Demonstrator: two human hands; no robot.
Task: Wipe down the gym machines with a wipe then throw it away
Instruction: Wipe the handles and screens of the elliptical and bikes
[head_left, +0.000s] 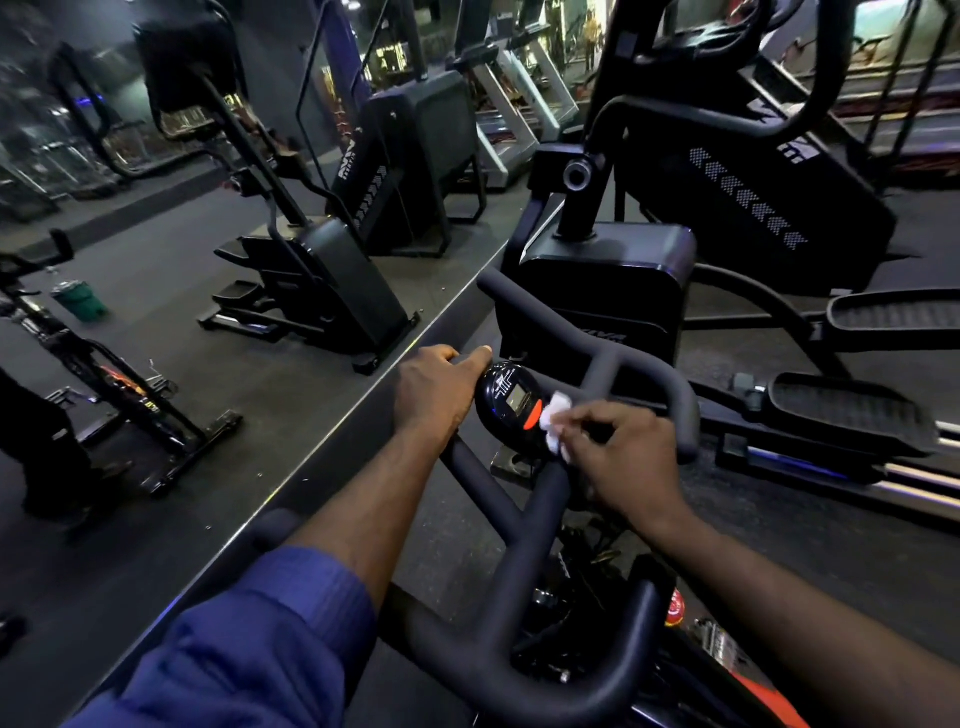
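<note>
A black exercise bike handlebar (524, 525) fills the lower middle of the head view. A small oval console (506, 402) with a grey screen and an orange button sits at its centre. My right hand (623, 457) pinches a crumpled white wipe (553, 423) and presses it against the console's right edge, beside the orange button. My left hand (436, 395) grips the handlebar just left of the console, with the thumb lying along the console's top.
A wall mirror (208, 312) on the left reflects stair climbers, a spin bike and a green bin (78, 301). A black stepper housing (597, 296) stands right behind the handlebar. Elliptical pedals and rails (841, 415) lie to the right on the dark floor.
</note>
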